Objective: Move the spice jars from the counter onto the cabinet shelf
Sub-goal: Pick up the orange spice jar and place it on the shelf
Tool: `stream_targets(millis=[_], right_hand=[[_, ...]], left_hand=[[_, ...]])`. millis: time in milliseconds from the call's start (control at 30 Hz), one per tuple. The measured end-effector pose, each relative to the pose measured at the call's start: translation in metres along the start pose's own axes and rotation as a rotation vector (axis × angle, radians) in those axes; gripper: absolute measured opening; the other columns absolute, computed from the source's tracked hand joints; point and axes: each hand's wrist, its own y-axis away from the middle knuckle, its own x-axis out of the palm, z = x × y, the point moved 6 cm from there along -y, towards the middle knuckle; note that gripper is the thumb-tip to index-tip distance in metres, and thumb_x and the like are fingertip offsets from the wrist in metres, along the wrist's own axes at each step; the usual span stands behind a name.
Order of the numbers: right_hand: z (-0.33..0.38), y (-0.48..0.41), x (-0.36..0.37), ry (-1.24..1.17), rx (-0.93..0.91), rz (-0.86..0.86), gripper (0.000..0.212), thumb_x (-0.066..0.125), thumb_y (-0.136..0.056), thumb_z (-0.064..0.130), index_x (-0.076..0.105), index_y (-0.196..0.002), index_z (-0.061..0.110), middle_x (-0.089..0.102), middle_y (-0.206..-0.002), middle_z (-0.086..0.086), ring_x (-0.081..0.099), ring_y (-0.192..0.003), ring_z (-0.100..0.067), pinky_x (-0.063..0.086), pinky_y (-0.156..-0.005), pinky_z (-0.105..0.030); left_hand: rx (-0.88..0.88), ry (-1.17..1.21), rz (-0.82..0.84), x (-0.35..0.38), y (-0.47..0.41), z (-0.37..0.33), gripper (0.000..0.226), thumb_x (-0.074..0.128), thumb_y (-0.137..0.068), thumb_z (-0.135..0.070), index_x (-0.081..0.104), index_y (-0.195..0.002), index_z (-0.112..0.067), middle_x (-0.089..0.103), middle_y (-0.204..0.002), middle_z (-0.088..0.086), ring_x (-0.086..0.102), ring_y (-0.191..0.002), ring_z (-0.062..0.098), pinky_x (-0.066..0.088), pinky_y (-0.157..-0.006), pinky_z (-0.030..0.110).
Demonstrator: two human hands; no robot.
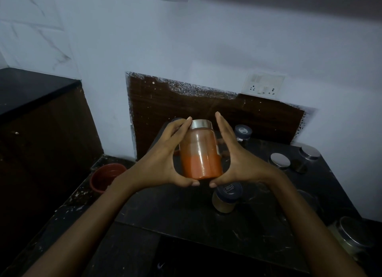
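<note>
- Carrying step: an orange spice jar (199,152) is held above the counter's (186,221) middle, left hand (163,159) curled round it, right hand (235,159) straight-fingered against its side.
- Next, probably: raise it to the shelf, which is out of view.

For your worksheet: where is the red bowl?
Head view, left side: the red bowl sits on the dark ledge, just left of the left hand.

The left forearm (99,219) and the right forearm (306,214) were bare from the wrists down to the lower edge of the view, slim and smooth. The left hand (165,152) and the right hand (237,163) were bare as well, with long, slender fingers (224,130) and short, trimmed nails on the thumbs (186,181)
</note>
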Motion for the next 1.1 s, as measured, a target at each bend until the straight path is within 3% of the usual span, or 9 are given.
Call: stream_targets(millis=[133,267,333,533,633,733,900,967,1100], right_hand=[[0.001,0.001,0.003,-0.063,0.015,0.061,0.131,0.085,-0.062,0.019,-0.018,-0.140,0.041,-0.010,-0.143,0.028,0.010,-0.138,-0.009,0.033,-0.105,-0.028],[0.005,-0.001,0.004,0.003,-0.007,-0.001,0.128,0.084,-0.058,0.026,-0.012,-0.142,0.035,-0.005,-0.141,0.027,0.013,-0.133,-0.006,0.036,-0.096,-0.018],[0.008,-0.003,0.005,0.075,-0.019,-0.015,0.128,0.086,-0.060,0.024,-0.011,-0.144,0.031,-0.006,-0.141,0.026,0.011,-0.129,-0.001,0.033,-0.090,-0.010],[0.015,-0.005,0.007,0.185,-0.056,-0.030,0.128,0.086,-0.060,0.029,-0.016,-0.137,0.041,-0.009,-0.138,0.034,0.006,-0.138,-0.015,0.035,-0.105,-0.039],[0.006,0.001,-0.003,0.062,-0.006,0.031,0.133,0.086,-0.061,0.020,-0.022,-0.135,0.044,-0.018,-0.140,0.035,0.001,-0.140,-0.009,0.030,-0.107,-0.033],[0.000,0.007,-0.011,-0.110,0.048,0.093,0.133,0.083,-0.062,0.009,-0.020,-0.138,0.045,-0.013,-0.146,0.028,0.010,-0.140,-0.010,0.036,-0.100,-0.022],[0.009,0.006,-0.016,-0.066,0.015,0.041,0.127,0.086,-0.059,0.013,-0.009,-0.134,0.053,-0.001,-0.139,0.033,0.017,-0.138,-0.014,0.038,-0.105,-0.040],[0.012,0.005,-0.017,0.008,-0.012,-0.003,0.128,0.087,-0.058,0.016,-0.009,-0.136,0.048,-0.002,-0.140,0.033,0.014,-0.135,-0.009,0.038,-0.102,-0.031],[0.015,0.003,-0.017,0.089,-0.031,-0.064,0.131,0.087,-0.058,0.022,-0.010,-0.144,0.035,-0.002,-0.140,0.029,0.014,-0.130,-0.004,0.036,-0.093,-0.017]], left_hand=[[-0.033,0.094,0.019,0.004,0.002,0.003,0.123,0.078,-0.054,-0.056,-0.004,-0.144,-0.044,0.006,-0.146,-0.026,0.014,-0.130,-0.016,0.033,-0.090,-0.002],[-0.041,0.045,0.065,0.009,0.002,0.004,0.133,0.080,-0.053,-0.059,-0.011,-0.146,-0.039,-0.008,-0.153,-0.023,0.005,-0.142,0.002,0.032,-0.111,0.038],[-0.005,-0.043,0.060,0.012,0.001,-0.001,0.134,0.079,-0.054,-0.061,-0.014,-0.147,-0.036,-0.018,-0.153,-0.021,-0.004,-0.144,0.008,0.026,-0.113,0.047],[0.027,-0.117,0.014,0.016,-0.007,-0.007,0.123,0.073,-0.059,-0.060,-0.008,-0.147,-0.032,-0.003,-0.152,-0.011,0.012,-0.140,0.011,0.041,-0.105,0.043],[0.027,-0.025,-0.018,0.011,-0.003,-0.005,0.124,0.076,-0.059,-0.054,-0.006,-0.148,-0.032,-0.001,-0.149,-0.015,0.011,-0.137,-0.002,0.038,-0.104,0.020],[0.027,0.050,-0.036,0.007,0.000,-0.008,0.123,0.078,-0.058,-0.051,-0.006,-0.147,-0.038,0.000,-0.149,-0.020,0.009,-0.136,-0.009,0.031,-0.095,-0.001],[0.015,0.143,-0.007,0.006,-0.005,-0.009,0.127,0.082,-0.056,-0.046,-0.005,-0.148,-0.032,-0.003,-0.155,-0.018,0.007,-0.140,-0.007,0.026,-0.100,0.001],[0.021,0.121,0.000,0.005,-0.009,-0.011,0.130,0.081,-0.055,-0.050,-0.008,-0.147,-0.033,-0.006,-0.155,-0.019,0.005,-0.140,-0.008,0.026,-0.101,0.002],[0.068,-0.022,0.020,0.008,-0.019,-0.020,0.128,0.076,-0.056,-0.058,-0.009,-0.147,-0.031,-0.007,-0.154,-0.016,0.006,-0.141,0.001,0.037,-0.104,0.022]])
